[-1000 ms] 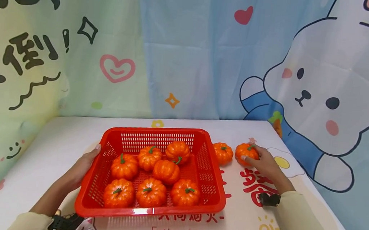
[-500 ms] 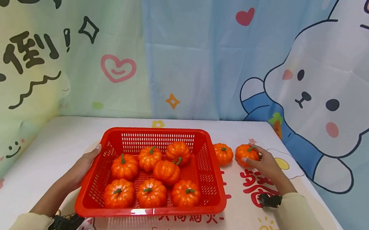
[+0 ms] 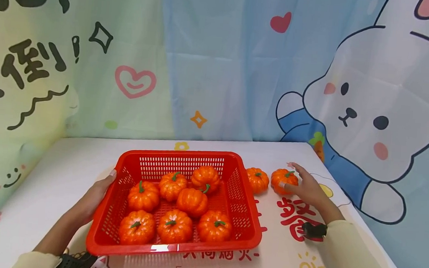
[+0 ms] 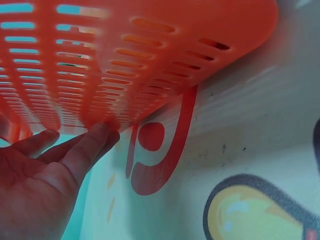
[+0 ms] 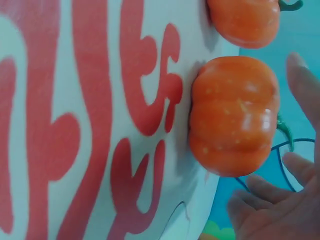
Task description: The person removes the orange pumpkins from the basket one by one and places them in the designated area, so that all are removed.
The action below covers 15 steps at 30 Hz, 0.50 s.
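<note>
A red plastic basket (image 3: 244, 203) with slotted walls holds several small orange pumpkins with green stems. My left hand (image 3: 96, 194) grips its left side in the head view; in the left wrist view, fingers (image 4: 82, 150) reach beneath the rim against the slotted wall. To the right of the basket, two more pumpkins sit on the table. One pumpkin (image 3: 258, 180) is close by the basket wall; the other pumpkin (image 5: 235, 117) lies beside my right hand (image 3: 308, 187). That hand's thumb and fingers are spread apart around this pumpkin, with a gap showing in the right wrist view.
The white table (image 3: 72, 156) carries a printed mat with red characters and the words "Eating three meals". Behind its far edge hangs a pale curtain (image 3: 208, 66) with a cartoon rabbit (image 3: 368, 100) at the right.
My right hand's fingers have spread and come away from the right-hand pumpkin, which stays in place. My left hand and the basket hold their position. The head view has shifted slightly.
</note>
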Available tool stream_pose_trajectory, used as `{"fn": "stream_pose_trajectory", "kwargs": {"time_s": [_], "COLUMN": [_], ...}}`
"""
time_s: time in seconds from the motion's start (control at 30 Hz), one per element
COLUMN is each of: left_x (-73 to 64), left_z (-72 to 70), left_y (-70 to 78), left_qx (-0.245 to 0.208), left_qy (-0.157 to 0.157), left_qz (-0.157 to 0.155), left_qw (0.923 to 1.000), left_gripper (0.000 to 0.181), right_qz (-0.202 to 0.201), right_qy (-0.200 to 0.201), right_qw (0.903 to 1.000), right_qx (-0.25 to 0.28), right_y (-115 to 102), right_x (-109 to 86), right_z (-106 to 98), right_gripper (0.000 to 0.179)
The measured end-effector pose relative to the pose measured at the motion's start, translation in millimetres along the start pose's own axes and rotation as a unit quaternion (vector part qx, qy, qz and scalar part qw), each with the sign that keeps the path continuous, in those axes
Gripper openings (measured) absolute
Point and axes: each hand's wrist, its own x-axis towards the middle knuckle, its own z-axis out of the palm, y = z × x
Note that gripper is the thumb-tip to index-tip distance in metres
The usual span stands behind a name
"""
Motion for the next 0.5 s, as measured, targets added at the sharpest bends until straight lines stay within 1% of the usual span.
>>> {"fn": "stream_pose_trajectory", "kwargs": {"time_s": [0.07, 0.13, 0.2, 0.27, 0.37, 0.5], "left_x": [0.2, 0.0, -0.4, -0.6, -0.9, -1.6], "left_z": [-0.2, 0.2, 0.5, 0.7, 0.7, 0.6], "left_y": [-0.3, -0.3, -0.4, -0.3, 0.4, 1.2], "left_qx": [-0.002, -0.004, -0.004, -0.002, 0.003, 0.007], "left_qy": [-0.001, -0.002, -0.004, -0.005, -0.011, -0.007], "left_qz": [-0.002, -0.006, -0.007, -0.007, 0.003, 0.002], "left_qw": [1.0, 1.0, 1.0, 1.0, 0.9999, 0.9999], "left_gripper": [0.075, 0.076, 0.076, 0.076, 0.076, 0.076], "right_qz": [-0.005, -0.02, -0.04, -0.051, -0.068, -0.102], "right_qy": [0.015, 0.024, 0.034, 0.04, 0.037, 0.017], "right_qw": [0.9999, 0.9995, 0.9986, 0.9979, 0.9968, 0.9936], "right_qx": [-0.003, -0.008, -0.009, -0.001, 0.019, 0.045], "right_y": [-1.7, -6.2, -13.1, -22.7, -39.2, -62.8], "right_x": [1.1, 1.6, 2.1, 2.0, 0.9, -1.8], "right_z": [-0.1, -0.2, -0.2, -0.7, -1.1, 1.1], "right_gripper": [0.087, 0.087, 0.085, 0.085, 0.084, 0.074]}}
